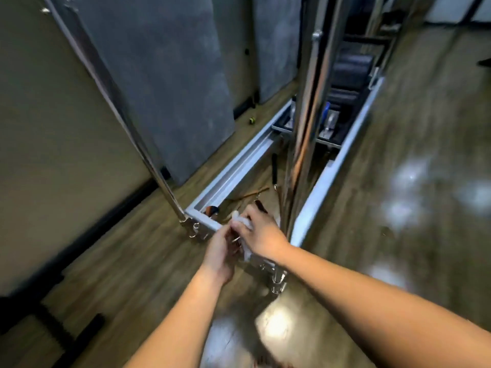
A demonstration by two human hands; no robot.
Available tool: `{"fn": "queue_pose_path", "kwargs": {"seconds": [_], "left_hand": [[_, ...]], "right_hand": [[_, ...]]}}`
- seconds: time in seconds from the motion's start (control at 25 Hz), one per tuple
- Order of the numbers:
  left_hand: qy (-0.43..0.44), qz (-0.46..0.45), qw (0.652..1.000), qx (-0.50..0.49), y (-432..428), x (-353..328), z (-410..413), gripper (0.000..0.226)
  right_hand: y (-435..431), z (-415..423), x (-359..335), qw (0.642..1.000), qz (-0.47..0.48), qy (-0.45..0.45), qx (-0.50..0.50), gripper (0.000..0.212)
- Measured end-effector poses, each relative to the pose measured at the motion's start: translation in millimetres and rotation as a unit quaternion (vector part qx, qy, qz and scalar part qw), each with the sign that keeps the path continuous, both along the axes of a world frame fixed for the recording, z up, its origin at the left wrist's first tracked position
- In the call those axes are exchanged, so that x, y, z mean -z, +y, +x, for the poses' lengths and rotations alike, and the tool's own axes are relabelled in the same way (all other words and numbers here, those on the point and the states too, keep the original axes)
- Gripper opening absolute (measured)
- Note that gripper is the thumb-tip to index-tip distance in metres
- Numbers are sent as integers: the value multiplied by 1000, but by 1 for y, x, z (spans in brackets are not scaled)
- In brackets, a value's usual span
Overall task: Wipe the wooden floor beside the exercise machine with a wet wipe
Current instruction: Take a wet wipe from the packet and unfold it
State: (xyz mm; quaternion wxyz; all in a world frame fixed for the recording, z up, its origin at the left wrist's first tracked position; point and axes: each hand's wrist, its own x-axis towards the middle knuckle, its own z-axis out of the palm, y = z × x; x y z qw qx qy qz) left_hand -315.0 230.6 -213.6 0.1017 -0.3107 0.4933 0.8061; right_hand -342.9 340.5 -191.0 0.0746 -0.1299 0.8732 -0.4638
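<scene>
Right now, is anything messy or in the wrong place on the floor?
A few loose things lie on the wooden floor inside the exercise machine frame: thin sticks and a dark bar. A small yellow-black object sits alone beside the frame. Both hands hold the wet wipe.

Dim, motion-blurred view; glare patches on the floor [409, 179], perhaps from overhead lights.

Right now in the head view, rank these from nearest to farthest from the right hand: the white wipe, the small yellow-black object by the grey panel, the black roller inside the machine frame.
From the right hand:
1. White wipe, in its fingers.
2. Small yellow-black object, on the floor left of the frame.
3. Black roller, deep inside the machine frame.
</scene>
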Motion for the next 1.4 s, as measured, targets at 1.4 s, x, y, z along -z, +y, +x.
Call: {"fn": "queue_pose_path", "kwargs": {"seconds": [1.4], "left_hand": [[-204, -193, 960, 21, 496, 284, 94, 40]], "right_hand": [[562, 42, 283, 936, 113, -299, 146, 27]]}}
